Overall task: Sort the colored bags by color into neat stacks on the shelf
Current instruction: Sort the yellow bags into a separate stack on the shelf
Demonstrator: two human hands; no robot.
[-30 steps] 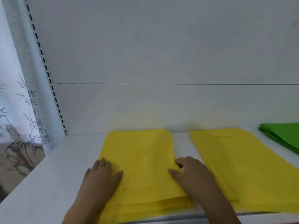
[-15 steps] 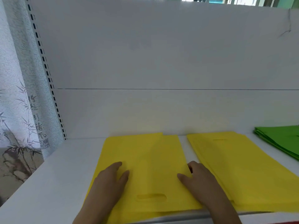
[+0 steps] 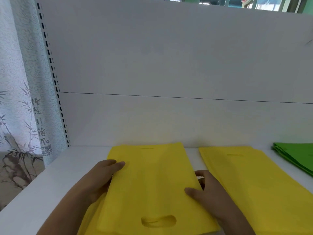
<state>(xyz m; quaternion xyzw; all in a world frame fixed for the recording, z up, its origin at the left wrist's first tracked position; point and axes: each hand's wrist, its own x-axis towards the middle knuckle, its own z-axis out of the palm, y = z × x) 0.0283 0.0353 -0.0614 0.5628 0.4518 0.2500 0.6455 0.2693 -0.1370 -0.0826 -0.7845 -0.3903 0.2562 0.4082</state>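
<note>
Yellow stack (image 3: 152, 187): flat yellow bags with an oval handle cut-out at the near end, lying at 6 o'clock on the white shelf (image 3: 42, 192).
Left hand (image 3: 100, 178): grips the stack's left edge at 9 o'clock, fingers on top.
Right hand (image 3: 210, 192): holds the right edge at 3 o'clock, thumb on top, fingers curled beside it.
Second yellow stack (image 3: 254, 184): just beside, at 3 o'clock.
Green stack (image 3: 298, 155): farther out at 2 o'clock.
Bamboo-print curtain (image 3: 20, 99): at 9 o'clock.
</note>
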